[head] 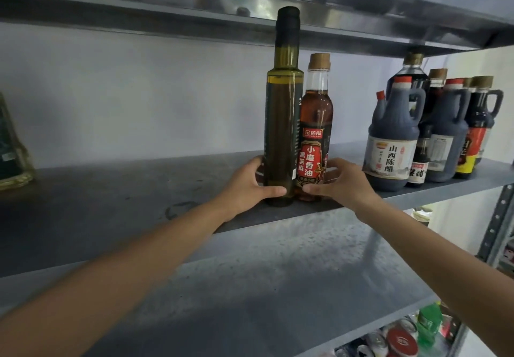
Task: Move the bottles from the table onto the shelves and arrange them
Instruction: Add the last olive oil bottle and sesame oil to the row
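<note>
A tall dark green oil bottle (282, 111) with a black cap stands upright near the front edge of the grey middle shelf (125, 198). Touching its right side stands a shorter sesame oil bottle (315, 134) with amber liquid, a red label and a tan cap. My left hand (247, 184) wraps the green bottle's base, thumb across its front. My right hand (340, 180) curls around the base of the sesame oil bottle. Both bottles rest on the shelf.
Several dark vinegar and soy sauce jugs (395, 134) crowd the shelf's right end. A yellowish bottle (12, 150) shows at the far left edge. Another shelf (278, 287) lies below, with cans and a green bottle (429, 320) under it. An upper shelf (361, 22) hangs close overhead.
</note>
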Motion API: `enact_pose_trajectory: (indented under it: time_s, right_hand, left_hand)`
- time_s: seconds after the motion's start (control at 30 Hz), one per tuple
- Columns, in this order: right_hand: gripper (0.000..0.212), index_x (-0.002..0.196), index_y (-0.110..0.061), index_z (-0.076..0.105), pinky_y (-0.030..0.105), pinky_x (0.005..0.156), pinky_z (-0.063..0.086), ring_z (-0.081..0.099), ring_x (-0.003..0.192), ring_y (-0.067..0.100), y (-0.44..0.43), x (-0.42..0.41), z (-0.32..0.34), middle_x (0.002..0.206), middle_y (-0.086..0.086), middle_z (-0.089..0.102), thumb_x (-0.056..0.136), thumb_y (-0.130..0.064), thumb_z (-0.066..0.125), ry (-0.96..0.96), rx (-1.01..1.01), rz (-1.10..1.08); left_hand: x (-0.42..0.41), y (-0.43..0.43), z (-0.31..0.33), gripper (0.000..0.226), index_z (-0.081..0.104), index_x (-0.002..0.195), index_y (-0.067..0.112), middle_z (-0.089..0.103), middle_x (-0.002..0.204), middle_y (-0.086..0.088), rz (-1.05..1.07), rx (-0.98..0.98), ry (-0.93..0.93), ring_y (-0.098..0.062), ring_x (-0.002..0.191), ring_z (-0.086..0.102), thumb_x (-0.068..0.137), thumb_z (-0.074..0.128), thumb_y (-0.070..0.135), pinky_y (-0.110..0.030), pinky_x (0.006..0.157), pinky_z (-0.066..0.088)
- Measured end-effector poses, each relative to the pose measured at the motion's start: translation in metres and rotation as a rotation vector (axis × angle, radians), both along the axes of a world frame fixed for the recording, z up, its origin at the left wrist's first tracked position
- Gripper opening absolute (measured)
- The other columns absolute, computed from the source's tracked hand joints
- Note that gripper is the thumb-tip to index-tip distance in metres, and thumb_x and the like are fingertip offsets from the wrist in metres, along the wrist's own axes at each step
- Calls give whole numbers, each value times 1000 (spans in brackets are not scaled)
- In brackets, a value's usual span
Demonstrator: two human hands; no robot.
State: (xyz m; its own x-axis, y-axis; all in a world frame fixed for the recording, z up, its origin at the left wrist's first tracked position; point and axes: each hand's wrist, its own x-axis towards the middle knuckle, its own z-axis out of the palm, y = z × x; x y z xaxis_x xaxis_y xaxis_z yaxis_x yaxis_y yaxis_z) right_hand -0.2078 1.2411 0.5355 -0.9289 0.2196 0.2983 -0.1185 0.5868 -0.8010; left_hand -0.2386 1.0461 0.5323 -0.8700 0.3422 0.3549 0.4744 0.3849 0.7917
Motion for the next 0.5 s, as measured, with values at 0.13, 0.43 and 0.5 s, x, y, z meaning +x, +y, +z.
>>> enact_pose_trajectory:
  time_s: [0.13,0.43,0.5]
  right_hand:
    - [71,128,-15,51,31,83,48,58,100,18,-11,-4,0,114,2,62,65,-26,83,15,-4,29]
    - [66,130,-18,52,17,70,43,57,92,9,-32,-16,-4,111,-4,60,70,-22,80,33,-31,139]
    - [65,130,-18,52,13,64,40,56,87,4,-35,-17,-6,109,-4,60,72,-21,79,35,-50,163]
  left_hand:
    - [-3,-17,0,76,33,139,21,53,131,-5,-33,42,-30,-20,116,53,77,76,12,-41,100,47]
    - [-10,-50,-3,69,37,137,21,50,138,-7,-123,83,-89,-22,126,49,79,72,5,-45,106,41]
    - [-10,-52,-4,70,38,137,21,50,138,-5,-129,77,-78,-20,127,48,78,74,9,-43,107,40]
